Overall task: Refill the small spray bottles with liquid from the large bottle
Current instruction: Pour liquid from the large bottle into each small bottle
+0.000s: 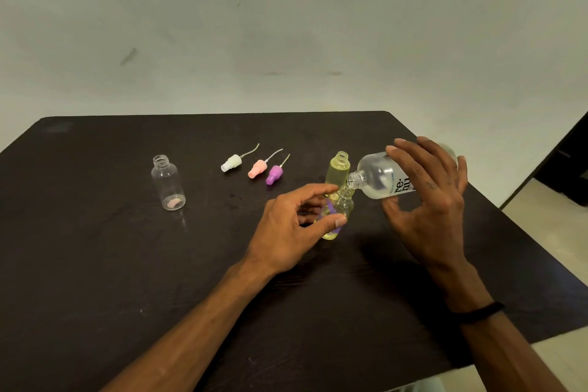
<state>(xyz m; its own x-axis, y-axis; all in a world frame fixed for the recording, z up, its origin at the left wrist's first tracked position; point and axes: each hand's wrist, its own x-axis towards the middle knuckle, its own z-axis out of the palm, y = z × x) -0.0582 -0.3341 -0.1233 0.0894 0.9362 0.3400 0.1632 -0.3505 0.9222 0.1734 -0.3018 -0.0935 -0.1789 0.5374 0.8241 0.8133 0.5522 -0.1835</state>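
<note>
A: Three small bottles. The full bottle (338, 168) just behind the big bottle's (381, 178) mouth looks done.

B: The right hand (426, 197) wraps the big bottle, tipped into the bottle (342, 207) the left hand (296, 226) pinches.

A: The empty bottle (167, 181), far left, waits. I think liquid's flowing.

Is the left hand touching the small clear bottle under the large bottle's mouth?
Touching. Head view: left hand pinches the small clear bottle, thumb and fingertips on its sides.
</note>
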